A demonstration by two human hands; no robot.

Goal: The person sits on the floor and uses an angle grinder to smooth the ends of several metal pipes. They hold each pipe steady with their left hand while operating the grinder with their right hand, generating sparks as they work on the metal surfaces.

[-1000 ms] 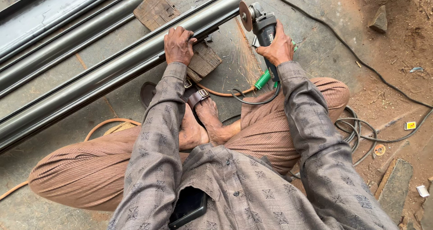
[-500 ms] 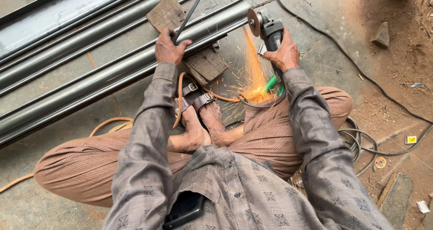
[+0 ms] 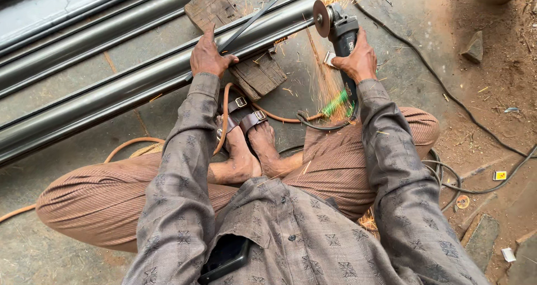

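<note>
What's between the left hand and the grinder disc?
In the head view, the pipe runs from the left hand to the grinder disc, with a thin flat bar lying across it.

Outdoor metal w/shop, ground-level: long steel pipes on concrete, angle grinder sparking at pipe end, wood blocks beside pipes, dirt right of grinder.

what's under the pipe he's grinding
A wooden block shows under the pipe, by the left hand; another block sticks out behind it. Whether they touch beneath the pipe is hidden. The grinder is in the right hand.
</note>
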